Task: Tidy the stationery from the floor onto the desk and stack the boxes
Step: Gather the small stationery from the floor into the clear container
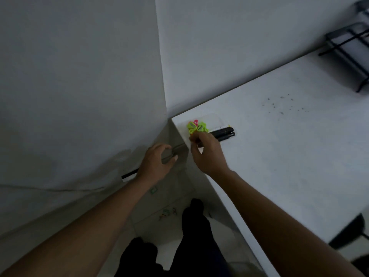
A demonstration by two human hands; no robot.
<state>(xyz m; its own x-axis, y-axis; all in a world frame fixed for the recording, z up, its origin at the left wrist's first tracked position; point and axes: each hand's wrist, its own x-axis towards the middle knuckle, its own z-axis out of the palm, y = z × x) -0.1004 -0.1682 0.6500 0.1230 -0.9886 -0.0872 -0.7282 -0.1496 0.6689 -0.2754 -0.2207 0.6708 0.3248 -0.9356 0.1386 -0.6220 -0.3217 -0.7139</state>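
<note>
- Floor, nearest: small coloured bits lie by the person's feet, plus a green bit a bit further on. Too small/dim to ID. Judged: not yet picked up.
- Left hand: off the edge of the surface, above the floor, fingers curled round a long thin stick. Black-and-white end pokes out behind the wrist; pen or ruler, can't tell. Not on the surface yet.
- Right hand: over the near corner of the surface, fingers bunched on the near end of the black markers; looks like a pinch. Markers lie flat, side by side.
- Neon sharpeners: yellow-green w/ some pink, in a heap just beyond the right hand's fingertips, touching the markers.
- Clear box: faint outline only, right behind the sharpeners. Whether they sit in it or beside it, can't tell.
- Progress, est.: partly done. Some stationery is up, some on the floor, one item in hand. No stacked boxes in view.
- Far right: black wire rack on the surface, contents unclear.
</note>
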